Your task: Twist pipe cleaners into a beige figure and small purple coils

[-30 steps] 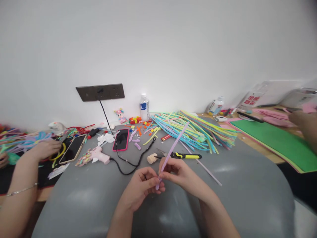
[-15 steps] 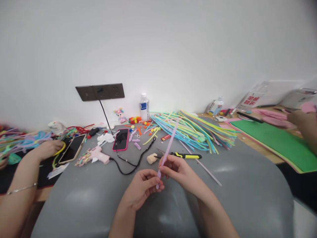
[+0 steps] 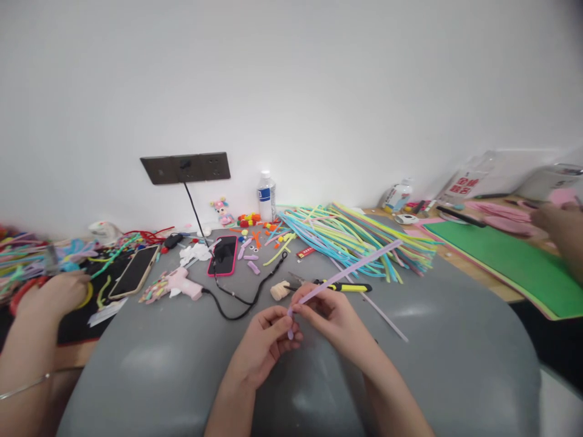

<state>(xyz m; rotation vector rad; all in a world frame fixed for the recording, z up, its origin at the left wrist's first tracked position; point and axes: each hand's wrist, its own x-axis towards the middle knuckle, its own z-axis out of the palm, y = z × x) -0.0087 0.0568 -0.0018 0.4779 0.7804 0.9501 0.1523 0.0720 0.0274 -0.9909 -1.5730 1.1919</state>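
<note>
Your left hand (image 3: 259, 344) sits low on the gray surface's near side, its fingers gripping a lilac fuzzy stem (image 3: 348, 272) close to the stem's lower end. Your right hand (image 3: 331, 314) is just beside it, thumb and fingers pinched on the same stem a little higher up. The stem is held above the surface (image 3: 437, 376), bent at your fingers; its long part slants up to your right, its tip in front of the loose bundle. Beyond your right hand, a second lilac stem (image 3: 387, 319) lies flat, near a hand tool (image 3: 355, 287) with black-and-yellow handles. Just left of that tool rests a small beige piece (image 3: 278, 292). Farther left you have a pink glue gun (image 3: 180, 282) lying on its side, a black cord at its handle end. Behind it is a pink-cased phone (image 3: 223, 256), screen up. To the right of the phone, well apart, the bundle of pastel stems (image 3: 337, 240) spreads across the surface. A bottle with a blue label (image 3: 266, 197) stands upright near the wall, with a small figurine (image 3: 221, 213) to its left. A dark socket panel (image 3: 186, 169) is mounted above.
</note>
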